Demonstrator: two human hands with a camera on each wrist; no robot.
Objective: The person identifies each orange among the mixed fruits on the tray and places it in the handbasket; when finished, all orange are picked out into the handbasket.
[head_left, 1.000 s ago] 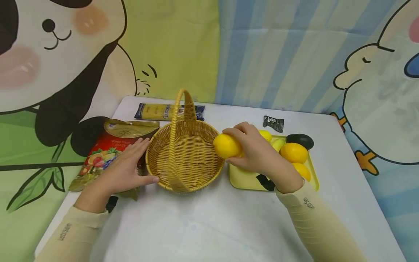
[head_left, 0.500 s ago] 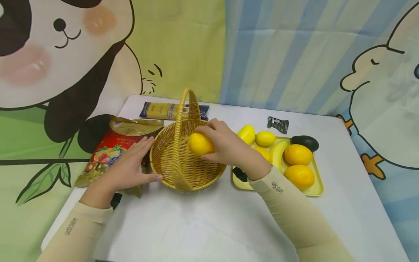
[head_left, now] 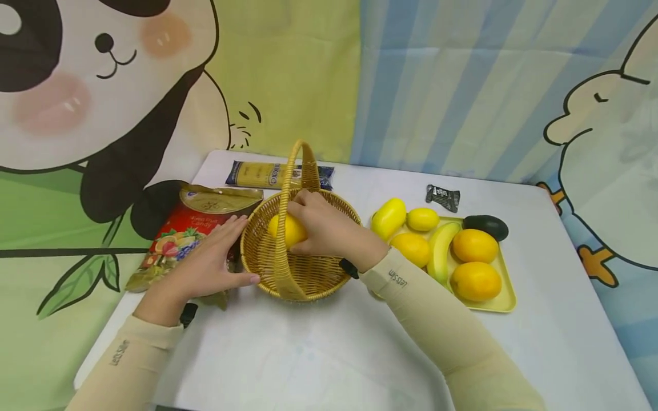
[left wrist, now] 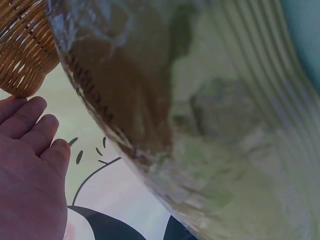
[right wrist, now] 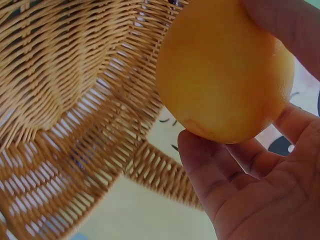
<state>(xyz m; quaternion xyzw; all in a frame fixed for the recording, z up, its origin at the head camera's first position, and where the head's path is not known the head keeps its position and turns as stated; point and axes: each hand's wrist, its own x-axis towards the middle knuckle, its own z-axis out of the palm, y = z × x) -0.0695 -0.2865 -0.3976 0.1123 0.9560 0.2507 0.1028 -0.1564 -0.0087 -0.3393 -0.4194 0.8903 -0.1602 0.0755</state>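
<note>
1. Since the earlier frame, the right hand (head_left: 324, 225) has carried the yellow fruit (head_left: 288, 230) from above the tray's edge across the rim of the wicker basket (head_left: 329, 275); the fruit now sits low inside the bowl, beside the arched handle (head_left: 293, 171).
2. The right hand's fingers and thumb curl round the fruit, gripping it. The left hand (head_left: 213, 257) lies flat with fingers straight and close together, pressing against the basket's outer wall and resting on the red snack bag (head_left: 180, 231).
3. Risk: the fruit looks smooth and rounded, so in my judgement it could roll across the woven bottom when let go, or knock the handle just beside it.
4. The basket seems light; if the left hand eases off, a nudge might slide it on the slick white table (head_left: 308, 354).
5. Materials: stiff ribbed wicker, glossy crinkled foil bag, a matte yellow tray (head_left: 506, 297) holding more smooth oval fruit and a banana (head_left: 441, 251).
</note>
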